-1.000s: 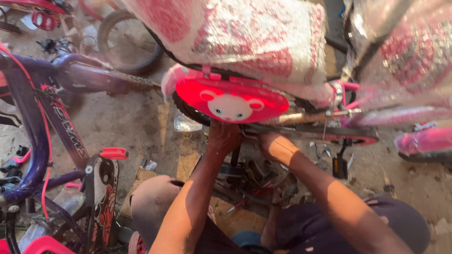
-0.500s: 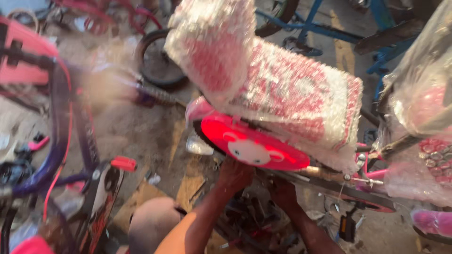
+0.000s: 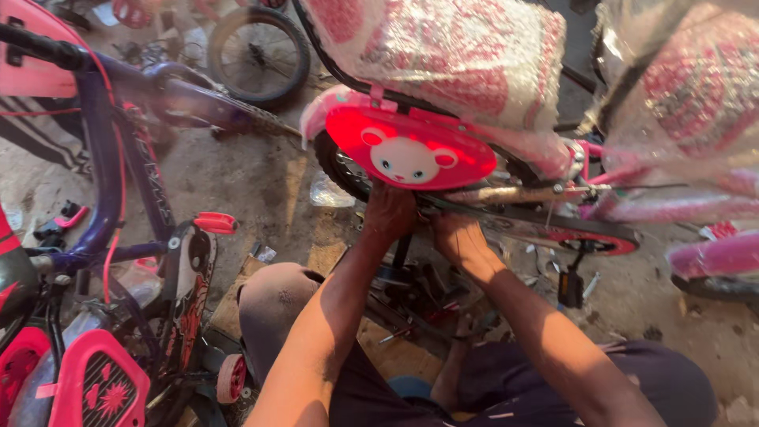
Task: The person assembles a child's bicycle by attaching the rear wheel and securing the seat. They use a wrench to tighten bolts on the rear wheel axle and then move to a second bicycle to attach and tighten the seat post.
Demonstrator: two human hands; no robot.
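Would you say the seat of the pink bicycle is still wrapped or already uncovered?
Wrapped. The seat is covered in clear bubble wrap, its pink-and-white pattern showing through, above the red bear-face panel.

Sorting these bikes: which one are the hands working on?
The pink bicycle with the red bear-face plate; both hands touch beneath it. The purple bicycle stands untouched.

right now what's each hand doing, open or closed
Left hand: closed, gripping the underside of the pink child's bike below the red bear panel.
Right hand: on the bike frame, fingers hidden, cannot tell.

Sunlit dirt floor point(image 3: 261, 182), bicycles point(image 3: 118, 158) crowded around
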